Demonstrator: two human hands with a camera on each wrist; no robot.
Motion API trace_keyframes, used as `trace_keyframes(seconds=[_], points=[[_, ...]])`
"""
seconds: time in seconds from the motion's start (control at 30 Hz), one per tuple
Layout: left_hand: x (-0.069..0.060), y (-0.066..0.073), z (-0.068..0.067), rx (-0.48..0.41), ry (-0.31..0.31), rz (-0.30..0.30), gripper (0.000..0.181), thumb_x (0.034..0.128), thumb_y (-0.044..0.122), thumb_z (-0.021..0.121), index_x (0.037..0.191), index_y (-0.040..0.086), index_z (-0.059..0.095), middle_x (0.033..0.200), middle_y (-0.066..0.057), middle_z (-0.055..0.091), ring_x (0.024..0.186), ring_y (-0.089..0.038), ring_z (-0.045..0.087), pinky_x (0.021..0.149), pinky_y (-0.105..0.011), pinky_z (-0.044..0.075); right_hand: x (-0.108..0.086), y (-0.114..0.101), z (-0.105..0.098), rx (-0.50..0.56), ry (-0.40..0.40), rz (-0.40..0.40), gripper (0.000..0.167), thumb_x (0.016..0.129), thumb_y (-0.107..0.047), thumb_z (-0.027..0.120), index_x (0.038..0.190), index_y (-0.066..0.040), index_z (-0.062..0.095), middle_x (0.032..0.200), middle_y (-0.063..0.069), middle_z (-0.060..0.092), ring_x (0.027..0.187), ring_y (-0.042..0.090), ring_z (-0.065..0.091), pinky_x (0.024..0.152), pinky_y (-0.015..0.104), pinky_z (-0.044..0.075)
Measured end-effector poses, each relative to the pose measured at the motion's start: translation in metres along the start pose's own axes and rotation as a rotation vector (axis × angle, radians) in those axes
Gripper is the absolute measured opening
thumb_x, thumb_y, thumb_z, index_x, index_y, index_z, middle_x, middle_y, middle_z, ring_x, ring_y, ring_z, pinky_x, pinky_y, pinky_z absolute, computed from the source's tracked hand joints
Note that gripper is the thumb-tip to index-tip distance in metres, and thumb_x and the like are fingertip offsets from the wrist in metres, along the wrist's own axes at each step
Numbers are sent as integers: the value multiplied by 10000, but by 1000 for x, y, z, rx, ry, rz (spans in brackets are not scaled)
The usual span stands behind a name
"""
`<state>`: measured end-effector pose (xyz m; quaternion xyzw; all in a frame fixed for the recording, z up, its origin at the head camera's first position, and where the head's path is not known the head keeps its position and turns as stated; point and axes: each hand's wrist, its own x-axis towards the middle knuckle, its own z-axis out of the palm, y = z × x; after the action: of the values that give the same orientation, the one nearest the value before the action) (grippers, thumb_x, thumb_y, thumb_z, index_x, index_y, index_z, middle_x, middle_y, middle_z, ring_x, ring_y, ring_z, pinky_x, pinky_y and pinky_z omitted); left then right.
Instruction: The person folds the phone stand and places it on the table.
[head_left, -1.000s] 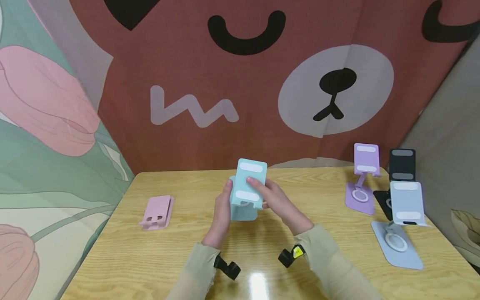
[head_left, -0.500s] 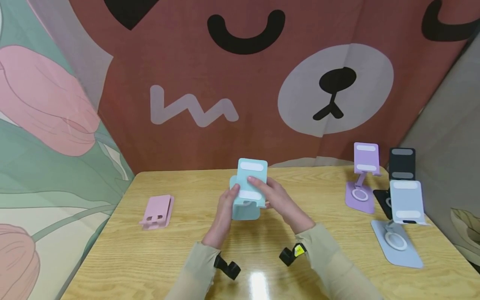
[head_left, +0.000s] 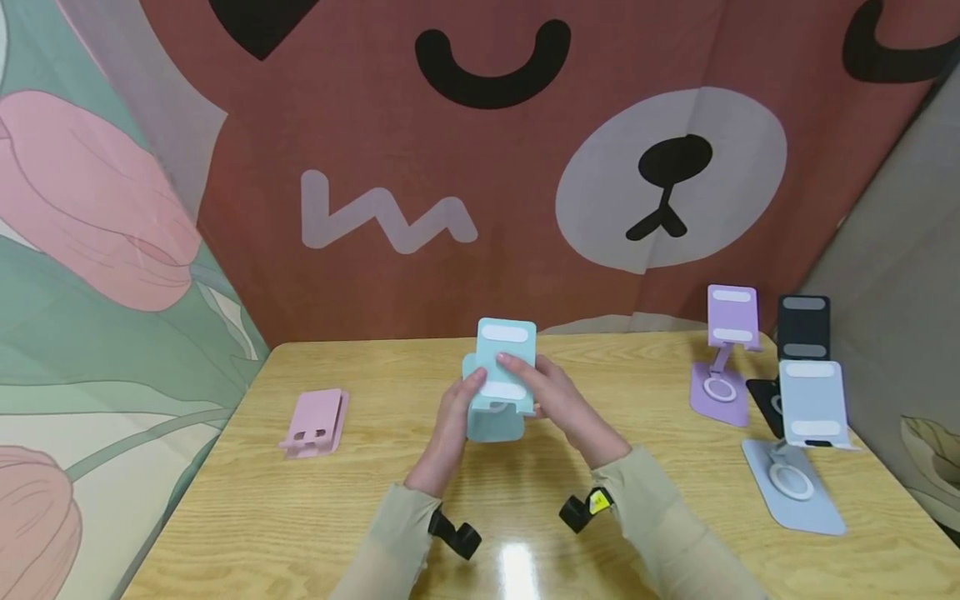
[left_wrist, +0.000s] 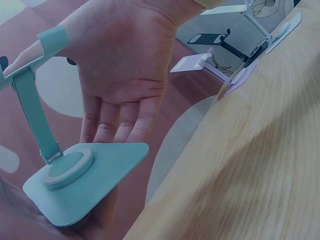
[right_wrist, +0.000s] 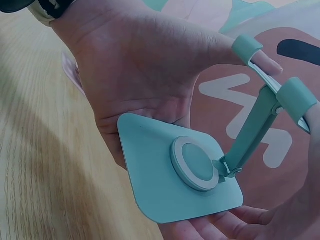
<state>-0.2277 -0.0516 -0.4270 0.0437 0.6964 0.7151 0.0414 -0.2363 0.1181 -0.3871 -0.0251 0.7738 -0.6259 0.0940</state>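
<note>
Turquoise stand (head_left: pixel 502 391): raised above the wood-grain surface (head_left: pixel 247 517), upper plate (head_left: pixel 495 348) and base (right_wrist: pixel 152 167) apart, joined by a folding arm (right_wrist: pixel 254 131).
Left hand (head_left: pixel 452 412): grasping the stand, thumb on the upper plate, fingers at the base.
Right hand (head_left: pixel 558 398): grasping it likewise, thumb across the plate's front.
Lower hinge (right_wrist: pixel 232 172): probable weak point; uneven pressure from the hands could twist the arm or fold it suddenly.
Grip: loss on the smooth edges would likely drop the stand onto the surface.
Pink stand (head_left: pixel 318 415): folded, well apart on the surface; collision judged unlikely.
</note>
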Motion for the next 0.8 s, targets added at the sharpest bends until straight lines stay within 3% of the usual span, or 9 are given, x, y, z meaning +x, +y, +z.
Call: trace_keyframes(seconds=[0.13, 0.37, 0.8], points=[[0, -2, 0, -2, -2, 12, 692, 965, 571, 491, 1384, 23, 548, 1232, -123, 631, 1095, -232, 576, 971, -407, 435, -1, 1, 1, -7, 6, 8, 773, 918, -684, 585, 1416, -97, 518, 1263, 113, 637, 1097, 270, 618, 885, 511, 526], [-3, -3, 6, -30, 40, 39, 635, 961, 516, 496, 1296, -15, 588, 1071, -105, 673, 931, -184, 611, 856, -353, 489, -2, 2, 0, -17, 12, 3, 777, 923, -683, 575, 1409, -79, 519, 1249, 125, 638, 1100, 277, 610, 890, 531, 518], [-2, -6, 7, -22, 36, 37, 656, 961, 536, 500, 1329, -4, 569, 1156, -115, 656, 1003, -199, 595, 905, -367, 460, -3, 3, -1, -17, 15, -9, 750, 925, -669, 584, 1405, -95, 537, 1232, 114, 651, 1093, 273, 615, 852, 487, 535]])
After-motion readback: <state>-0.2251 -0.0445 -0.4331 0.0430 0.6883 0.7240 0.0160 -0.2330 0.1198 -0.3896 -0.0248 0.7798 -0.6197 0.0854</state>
